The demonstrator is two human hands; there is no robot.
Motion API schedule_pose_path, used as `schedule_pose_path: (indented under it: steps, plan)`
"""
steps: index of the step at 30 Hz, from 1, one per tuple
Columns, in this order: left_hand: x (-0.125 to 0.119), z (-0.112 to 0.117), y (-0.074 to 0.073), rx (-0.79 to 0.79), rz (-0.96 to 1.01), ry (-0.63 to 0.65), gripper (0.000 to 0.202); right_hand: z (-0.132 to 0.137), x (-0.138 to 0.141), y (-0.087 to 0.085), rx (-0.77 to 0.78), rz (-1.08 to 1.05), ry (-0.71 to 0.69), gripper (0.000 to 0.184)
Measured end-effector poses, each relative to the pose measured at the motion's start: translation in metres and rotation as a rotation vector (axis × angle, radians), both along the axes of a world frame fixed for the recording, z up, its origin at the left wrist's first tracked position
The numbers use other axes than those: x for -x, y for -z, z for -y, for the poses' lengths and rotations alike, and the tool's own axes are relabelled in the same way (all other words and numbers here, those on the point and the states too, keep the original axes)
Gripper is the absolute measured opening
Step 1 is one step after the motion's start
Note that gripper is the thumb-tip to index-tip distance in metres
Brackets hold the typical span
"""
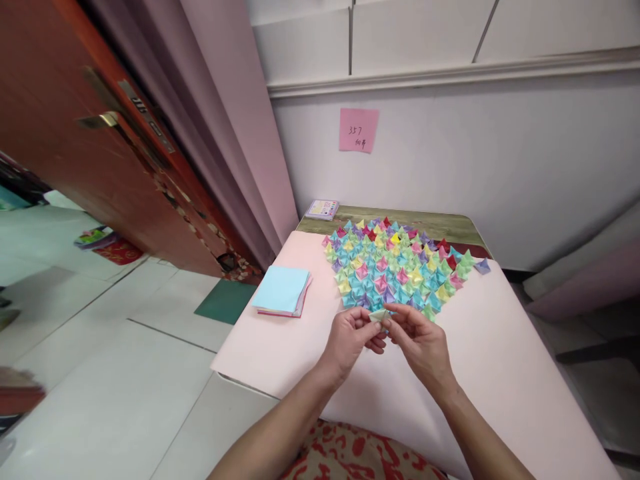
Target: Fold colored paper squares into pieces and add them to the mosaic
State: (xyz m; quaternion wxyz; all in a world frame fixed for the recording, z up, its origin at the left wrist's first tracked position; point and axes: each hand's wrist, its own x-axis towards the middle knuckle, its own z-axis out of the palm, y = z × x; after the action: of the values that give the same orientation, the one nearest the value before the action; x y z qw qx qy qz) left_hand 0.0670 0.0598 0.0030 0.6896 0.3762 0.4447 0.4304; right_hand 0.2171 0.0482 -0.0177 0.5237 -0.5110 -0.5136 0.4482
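Pink-covered desk (270, 357) stands against a white wall (440, 160); brown-red door (55, 127) at left. Multicoloured folded pieces (395, 267) fill its far part. Forearms extend inward from the near side. Left hand (354, 333) and right hand (420, 340) meet just before the pieces, each grip closed, fingertips pinching one pale-green folded paper (379, 315).

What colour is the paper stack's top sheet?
Light blue: the top sheet shows best in the head view.
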Motion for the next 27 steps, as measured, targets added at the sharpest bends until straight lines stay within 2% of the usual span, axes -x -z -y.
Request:
schedule_pose_path:
  steps: [5,12,15,18,23,27]
  plan:
    - [-0.002,0.002,-0.006,-0.021,-0.017,0.0,0.028,0.003,-0.002,-0.001,-0.056,0.022,-0.017,0.029]
    - [-0.004,0.005,-0.012,-0.003,-0.009,-0.029,0.025,0.002,-0.011,-0.013,-0.114,0.067,-0.107,0.016]
    - [-0.003,0.007,-0.014,-0.013,0.016,-0.026,0.027,0.003,-0.011,-0.014,-0.133,0.087,-0.105,0.022]
    - [-0.002,0.01,-0.016,-0.033,0.048,-0.004,0.027,0.006,-0.01,-0.011,-0.112,0.064,-0.079,0.013]
    - [0.002,0.013,-0.02,-0.126,0.053,0.108,0.027,0.01,-0.011,-0.006,-0.015,-0.022,-0.097,0.03]
    - [0.004,0.014,-0.02,-0.166,0.009,0.101,0.027,0.011,-0.011,-0.01,-0.074,0.121,-0.029,0.035]
